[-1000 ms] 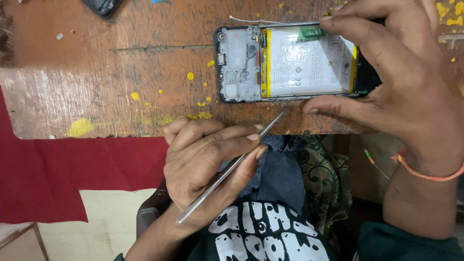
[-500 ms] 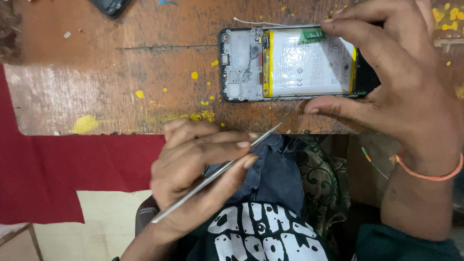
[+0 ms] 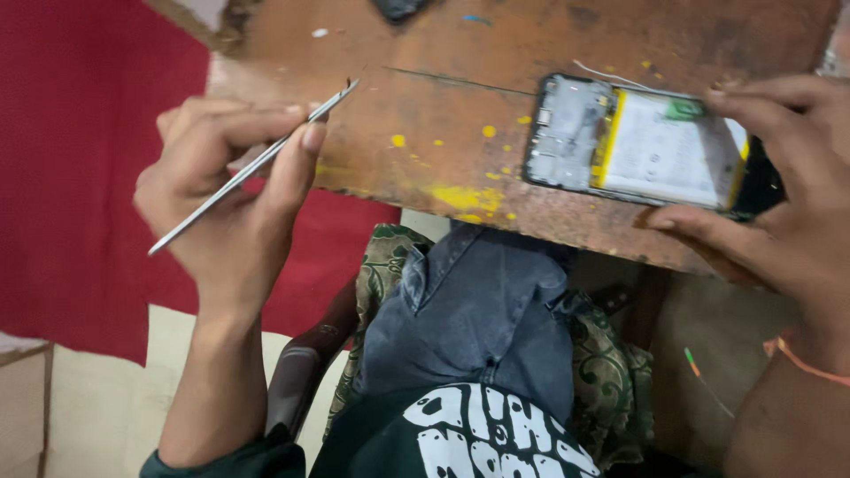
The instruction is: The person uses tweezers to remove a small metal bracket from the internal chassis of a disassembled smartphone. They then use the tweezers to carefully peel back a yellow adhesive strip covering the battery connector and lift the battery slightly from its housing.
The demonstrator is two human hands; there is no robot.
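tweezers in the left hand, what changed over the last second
The left hand swung the tweezers away from the opened phone, out to the left end of the wooden table; their tip now sits over the table's left edge instead of just below the phone. The grip on them is unchanged. The right hand still steadies the phone, which lies in the same spot on the table.
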